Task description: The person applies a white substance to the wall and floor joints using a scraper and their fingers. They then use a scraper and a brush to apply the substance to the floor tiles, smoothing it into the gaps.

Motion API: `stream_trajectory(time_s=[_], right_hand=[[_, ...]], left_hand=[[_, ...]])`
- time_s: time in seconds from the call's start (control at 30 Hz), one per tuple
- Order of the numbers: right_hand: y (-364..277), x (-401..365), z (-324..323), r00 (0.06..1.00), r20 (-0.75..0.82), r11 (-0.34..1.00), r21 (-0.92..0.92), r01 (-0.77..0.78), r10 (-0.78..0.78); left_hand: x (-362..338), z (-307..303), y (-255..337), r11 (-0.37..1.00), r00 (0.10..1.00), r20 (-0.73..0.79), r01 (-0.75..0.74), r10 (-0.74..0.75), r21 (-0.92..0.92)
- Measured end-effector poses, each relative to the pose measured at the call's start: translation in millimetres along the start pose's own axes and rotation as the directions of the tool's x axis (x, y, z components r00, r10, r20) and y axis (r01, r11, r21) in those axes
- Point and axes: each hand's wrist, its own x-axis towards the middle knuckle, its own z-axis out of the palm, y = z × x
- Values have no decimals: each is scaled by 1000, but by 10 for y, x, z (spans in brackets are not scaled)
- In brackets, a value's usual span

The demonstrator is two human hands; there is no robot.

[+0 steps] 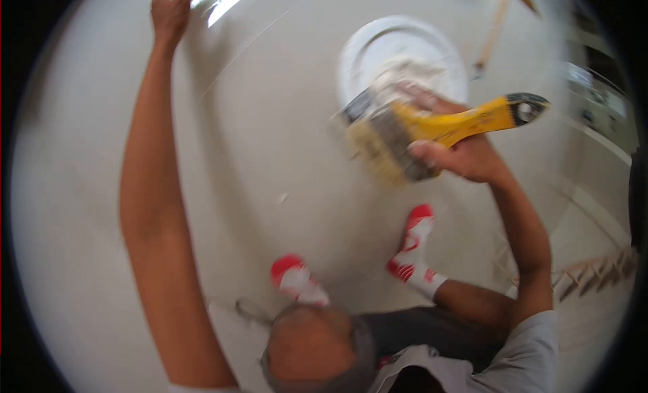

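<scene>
My right hand (pixel 466 153) is closed around a wide brush (pixel 472 123) with a yellow handle and pale bristles, whose handle end points right. Just beyond it lies a round white lid or plate (pixel 361 48) with a heap of whitish paste (pixel 405 72), partly hidden by the hand and brush. A dark-edged flat piece shows beside the bristles, too blurred to name. At the upper left, my left hand (pixel 170 15) is stretched far forward near a bright reflection; its fingers are cut off by the frame edge.
A glossy pale floor (pixel 270 123) has a small white scrap (pixel 283 198) on it. My feet in red and white socks (pixel 415 248) are below the brush. A long thin tool (pixel 496 32) lies at the upper right, and a folding wooden lattice (pixel 594 275) at the right.
</scene>
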Motion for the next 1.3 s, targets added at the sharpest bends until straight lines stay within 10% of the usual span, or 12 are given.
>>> stream_trajectory(time_s=[0.2, 0.43, 0.67, 0.87, 1.03, 1.07, 1.3], right_hand=[[22, -390, 911, 990, 33, 986, -89, 138, -136], [243, -1304, 1448, 979, 150, 935, -307, 179, -138], [315, -1306, 1697, 940, 336, 927, -368, 71, 62], [60, 703, 1867, 875, -16, 831, -321, 454, -484], [-639, 1712, 1632, 849, -122, 779, -482, 402, -514], [-645, 1593, 1539, 955, -95, 864, -458, 208, -280], [-125, 49, 1295, 934, 335, 982, -95, 161, -121]], left_hand=[[-1830, -1188, -111, 938, 925, -319, -95, 206, 333], [-3165, -1474, -71, 812, 957, -252, 33, 142, 583], [-3177, -1435, -175, 805, 958, -277, 106, 75, 584], [-3173, -1426, -161, 780, 966, -237, 69, 104, 622], [-3174, -1425, -172, 773, 968, -234, 76, 95, 629], [-3171, -1426, -178, 777, 967, -239, 84, 88, 624], [-3178, -1437, -158, 800, 962, -267, 113, 61, 590]])
